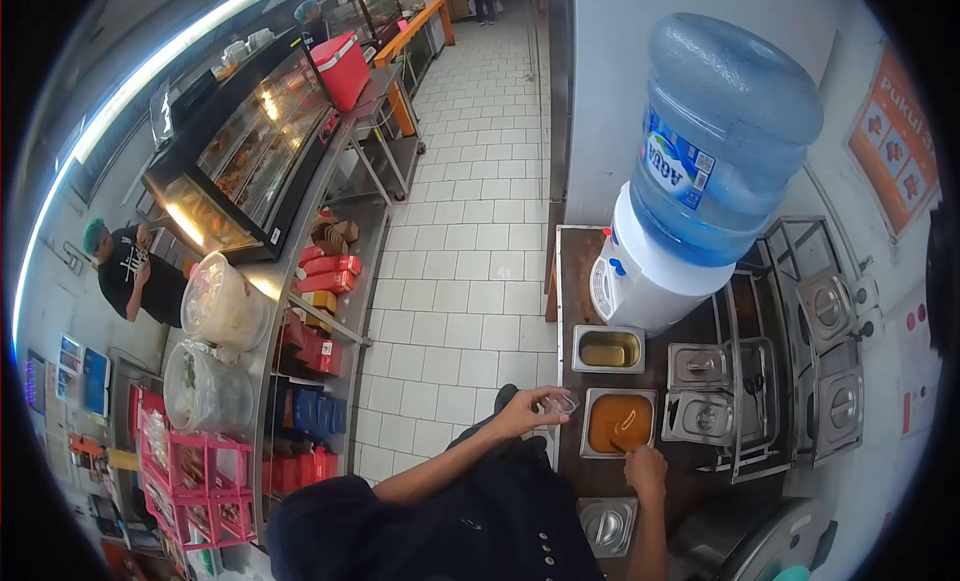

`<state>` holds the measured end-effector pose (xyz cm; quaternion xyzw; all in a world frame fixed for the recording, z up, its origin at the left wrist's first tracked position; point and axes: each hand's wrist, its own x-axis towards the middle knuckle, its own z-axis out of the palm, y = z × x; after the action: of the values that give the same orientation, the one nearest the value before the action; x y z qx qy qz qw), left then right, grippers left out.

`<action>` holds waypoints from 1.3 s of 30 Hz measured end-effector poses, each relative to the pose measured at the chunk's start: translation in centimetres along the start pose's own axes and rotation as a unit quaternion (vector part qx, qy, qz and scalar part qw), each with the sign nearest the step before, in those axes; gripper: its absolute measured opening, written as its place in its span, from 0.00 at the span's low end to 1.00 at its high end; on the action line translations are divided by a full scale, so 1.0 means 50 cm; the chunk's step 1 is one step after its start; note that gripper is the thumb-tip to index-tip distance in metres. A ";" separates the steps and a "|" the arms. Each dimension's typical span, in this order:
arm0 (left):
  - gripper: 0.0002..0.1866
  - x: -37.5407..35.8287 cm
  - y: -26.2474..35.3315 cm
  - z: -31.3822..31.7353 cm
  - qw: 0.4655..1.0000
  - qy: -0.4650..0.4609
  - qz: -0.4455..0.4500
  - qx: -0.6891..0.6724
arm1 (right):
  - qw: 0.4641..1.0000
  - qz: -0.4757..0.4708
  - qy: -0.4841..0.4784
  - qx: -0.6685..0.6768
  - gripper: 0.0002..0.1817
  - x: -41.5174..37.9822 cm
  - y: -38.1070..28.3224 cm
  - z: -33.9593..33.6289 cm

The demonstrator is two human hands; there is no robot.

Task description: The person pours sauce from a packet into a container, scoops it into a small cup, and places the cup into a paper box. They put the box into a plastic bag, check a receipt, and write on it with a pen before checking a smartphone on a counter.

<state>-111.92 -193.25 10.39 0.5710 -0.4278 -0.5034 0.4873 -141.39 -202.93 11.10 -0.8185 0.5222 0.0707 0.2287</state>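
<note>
My left hand (530, 412) pinches a small clear plastic cup (563, 402) at the left edge of a steel pan of orange sauce (608, 418). With closed fingers, my right hand (646, 470) grips a spoon (617, 445) at the pan's near right corner. Its far end dips into the sauce and is mostly hidden. Just beyond sits a steel pan of yellowish liquid (609, 354). Two lidded steel pans (699, 366) stand to the right, and a steel lid (607, 527) lies nearer my body.
A water dispenser (650, 271) with a large blue bottle (728, 131) stands at the counter's far end. On the right is a metal rack (740, 411) with lids. Across the tiled aisle (460, 271), a steel table carries a food display case (250, 151), plastic tubs (222, 301) and a pink basket (200, 486). A person (135, 271) stands behind it.
</note>
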 end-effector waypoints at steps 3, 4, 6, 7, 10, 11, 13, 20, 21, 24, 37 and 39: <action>0.24 0.003 0.004 0.013 0.999 0.001 0.024 0.038 | 1.000 -0.015 0.001 -0.015 0.10 0.021 -0.004 0.021; 0.24 0.007 0.033 0.013 0.998 0.002 0.025 0.063 | 1.000 -0.007 -0.006 -0.025 0.10 0.019 -0.007 0.030; 0.22 -0.001 0.020 0.019 0.999 -0.015 0.014 0.041 | 0.996 -0.051 0.068 -0.009 0.11 -0.002 -0.020 0.027; 0.21 0.010 -0.007 0.021 1.000 -0.025 0.010 -0.006 | 0.997 -0.049 0.064 0.000 0.11 -0.002 -0.022 0.021; 0.25 0.013 0.037 0.026 0.998 0.004 0.044 0.049 | 0.981 -0.076 0.171 -0.044 0.06 -0.010 -0.005 0.027; 0.27 0.008 0.059 0.030 0.999 0.005 0.035 0.008 | 0.982 -0.054 0.169 -0.056 0.06 -0.019 -0.004 0.017; 0.29 0.006 0.040 0.022 0.999 0.046 0.014 0.012 | 0.984 -0.022 0.162 -0.069 0.06 -0.055 0.004 0.001; 0.29 0.017 0.015 0.021 0.987 0.156 0.019 -0.043 | 0.981 -0.009 0.181 -0.065 0.08 -0.090 0.029 -0.025; 0.29 0.020 0.014 0.019 0.987 0.155 0.018 -0.038 | 0.981 -0.005 0.181 -0.064 0.08 -0.090 0.033 -0.015; 0.29 0.033 0.024 0.018 0.990 0.137 0.031 -0.006 | 0.985 0.012 0.151 -0.081 0.10 -0.071 0.045 0.010; 0.28 0.009 0.040 0.026 0.995 0.071 0.041 0.050 | 0.981 0.050 0.141 0.123 0.07 0.000 0.034 0.074; 0.28 0.006 0.044 0.025 0.997 0.070 0.026 0.028 | 0.975 0.066 0.103 0.186 0.08 0.014 0.070 0.098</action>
<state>-113.13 -194.05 12.48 0.6067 -0.4218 -0.4370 0.5129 -143.57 -202.56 5.48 -0.7287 0.5996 -0.0975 0.3163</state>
